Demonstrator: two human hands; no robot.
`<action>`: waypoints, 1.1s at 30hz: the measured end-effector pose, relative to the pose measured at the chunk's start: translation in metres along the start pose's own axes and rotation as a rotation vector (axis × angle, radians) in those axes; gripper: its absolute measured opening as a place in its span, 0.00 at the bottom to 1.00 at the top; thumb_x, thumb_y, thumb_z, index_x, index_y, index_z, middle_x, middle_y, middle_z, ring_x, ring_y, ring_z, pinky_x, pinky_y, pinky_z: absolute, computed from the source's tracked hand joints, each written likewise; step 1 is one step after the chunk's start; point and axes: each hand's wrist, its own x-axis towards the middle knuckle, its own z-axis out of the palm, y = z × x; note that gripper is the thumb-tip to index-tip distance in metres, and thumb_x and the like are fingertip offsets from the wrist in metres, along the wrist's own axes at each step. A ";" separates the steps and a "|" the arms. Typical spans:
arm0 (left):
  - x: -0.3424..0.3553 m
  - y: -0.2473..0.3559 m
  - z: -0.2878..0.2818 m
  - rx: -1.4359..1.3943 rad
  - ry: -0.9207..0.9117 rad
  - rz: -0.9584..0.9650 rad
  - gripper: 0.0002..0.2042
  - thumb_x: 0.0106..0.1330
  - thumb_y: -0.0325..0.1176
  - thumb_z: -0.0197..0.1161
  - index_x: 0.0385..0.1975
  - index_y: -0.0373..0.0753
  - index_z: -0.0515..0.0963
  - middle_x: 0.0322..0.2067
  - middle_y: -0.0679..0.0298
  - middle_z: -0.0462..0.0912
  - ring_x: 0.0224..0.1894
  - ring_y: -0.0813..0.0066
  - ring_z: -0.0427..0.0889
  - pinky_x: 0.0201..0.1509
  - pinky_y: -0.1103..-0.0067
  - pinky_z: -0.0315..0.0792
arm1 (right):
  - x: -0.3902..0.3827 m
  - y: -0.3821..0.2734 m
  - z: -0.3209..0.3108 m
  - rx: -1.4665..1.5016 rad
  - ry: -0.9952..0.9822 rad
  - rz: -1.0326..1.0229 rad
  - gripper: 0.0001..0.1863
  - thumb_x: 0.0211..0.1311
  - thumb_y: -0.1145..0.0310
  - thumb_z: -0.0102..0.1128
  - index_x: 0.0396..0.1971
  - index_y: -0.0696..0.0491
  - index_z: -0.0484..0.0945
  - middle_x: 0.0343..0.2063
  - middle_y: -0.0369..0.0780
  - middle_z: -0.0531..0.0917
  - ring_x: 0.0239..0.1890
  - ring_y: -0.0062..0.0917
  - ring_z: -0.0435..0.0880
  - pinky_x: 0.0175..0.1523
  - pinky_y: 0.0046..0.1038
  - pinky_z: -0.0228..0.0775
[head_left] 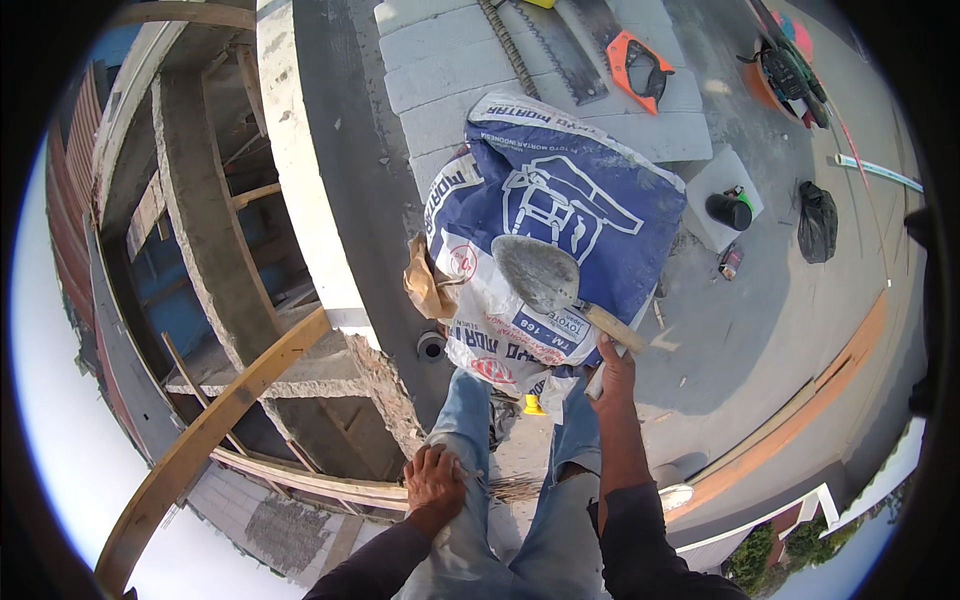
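Fingers of the left hand (434,482), low in the frame, lie spread flat on the left knee of the jeans (470,420), gripping nothing. Right of it, the right hand (612,365) is closed around the wooden handle of one trowel (545,275); the handle's end is hidden in the fist. Its long axis runs from lower right to upper left, the grey blade pointing toward the upper left over one blue and white mortar sack (560,210) at the centre. Part of the sack's lower edge is hidden behind the knees. At the top, one saw (610,50) with an orange handle lies on pale blocks (450,70), its blade cut off by the rim.
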 end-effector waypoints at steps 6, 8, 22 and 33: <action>-0.001 0.005 0.006 0.010 -0.017 -0.003 0.12 0.66 0.35 0.62 0.48 0.46 0.81 0.57 0.61 0.78 0.67 0.54 0.70 0.68 0.56 0.62 | -0.063 0.003 -0.192 0.030 0.204 -0.009 0.31 0.71 0.61 0.68 0.67 0.57 0.69 0.59 0.46 0.80 0.58 0.37 0.83 0.60 0.46 0.79; -0.001 0.005 0.008 0.015 -0.017 0.009 0.13 0.65 0.35 0.62 0.49 0.46 0.81 0.57 0.61 0.78 0.66 0.54 0.70 0.67 0.55 0.62 | -0.075 0.004 -0.260 0.093 0.101 -0.002 0.35 0.71 0.57 0.68 0.70 0.59 0.67 0.62 0.47 0.79 0.60 0.38 0.81 0.61 0.45 0.78; 0.001 0.010 0.007 0.010 -0.067 0.005 0.08 0.66 0.36 0.62 0.42 0.45 0.80 0.48 0.62 0.81 0.56 0.54 0.77 0.59 0.57 0.67 | -0.218 0.041 -0.213 -0.213 0.483 0.438 0.10 0.75 0.62 0.61 0.37 0.48 0.70 0.22 0.32 0.72 0.19 0.18 0.72 0.25 0.28 0.70; 0.007 -0.012 0.000 -0.060 -0.029 -0.050 0.10 0.66 0.41 0.64 0.40 0.43 0.82 0.47 0.61 0.83 0.55 0.53 0.78 0.61 0.56 0.67 | -0.037 0.070 0.108 -1.460 -0.529 -0.207 0.24 0.67 0.57 0.65 0.44 0.65 0.70 0.32 0.60 0.84 0.37 0.57 0.87 0.46 0.48 0.77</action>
